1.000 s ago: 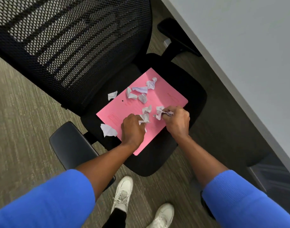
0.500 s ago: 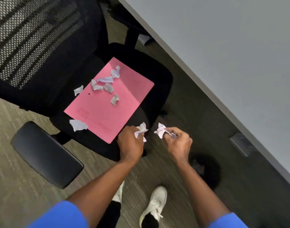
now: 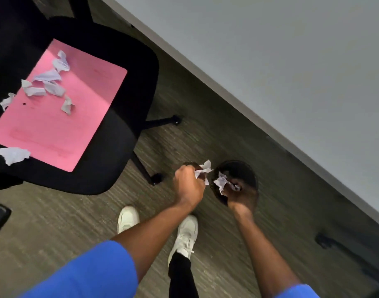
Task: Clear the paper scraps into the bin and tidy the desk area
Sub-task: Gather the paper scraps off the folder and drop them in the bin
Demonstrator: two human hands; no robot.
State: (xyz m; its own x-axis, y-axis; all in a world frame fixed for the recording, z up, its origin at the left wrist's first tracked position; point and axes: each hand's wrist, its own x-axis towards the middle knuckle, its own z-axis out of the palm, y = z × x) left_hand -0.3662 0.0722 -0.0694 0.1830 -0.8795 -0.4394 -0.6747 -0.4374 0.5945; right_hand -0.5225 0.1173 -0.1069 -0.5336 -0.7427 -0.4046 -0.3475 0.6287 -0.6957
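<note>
Head view shows my left hand (image 3: 187, 186) and right hand (image 3: 241, 193) each pinched shut on a paper scrap (image 3: 203, 169), over the dark bin (image 3: 246, 168) on the floor. My left scrap sits at the rim; releasing early could miss. More scraps (image 3: 47, 76) lie on the pink folder (image 3: 61, 117), far left; the desk edge (image 3: 238, 108) crowds the right.
</note>
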